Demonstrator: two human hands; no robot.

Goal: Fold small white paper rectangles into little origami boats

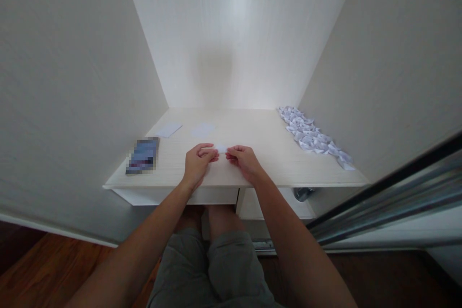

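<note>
Where the hands meet: small paper (221,149), white, btwn left hand (197,163) and right hand (245,161), over front-middle of desk (260,127); each pinches one end, thumb to fingers.
Arms (151,236): bare, reaching fwd fr. bottom of view & converging; fingers bent inward.
Desk, L. side: blue-grey item (143,155) near front edge; white sheet (169,130) behind it; pale flat sheet (202,129) R. of that, beyond left hand.
Desk, R. side: long heap of folded papers (306,132) along side wall (361,86), back corner twd front edge; well apart fr. right hand.
Below desk: grey shorts (234,260); dark object (303,194) on lower shelf (267,204), top hidden by desk.
Unclear: blue-grey item pixelated; small paper's ends covered by fingers, its folds & contact w/ desk can't be told.
</note>
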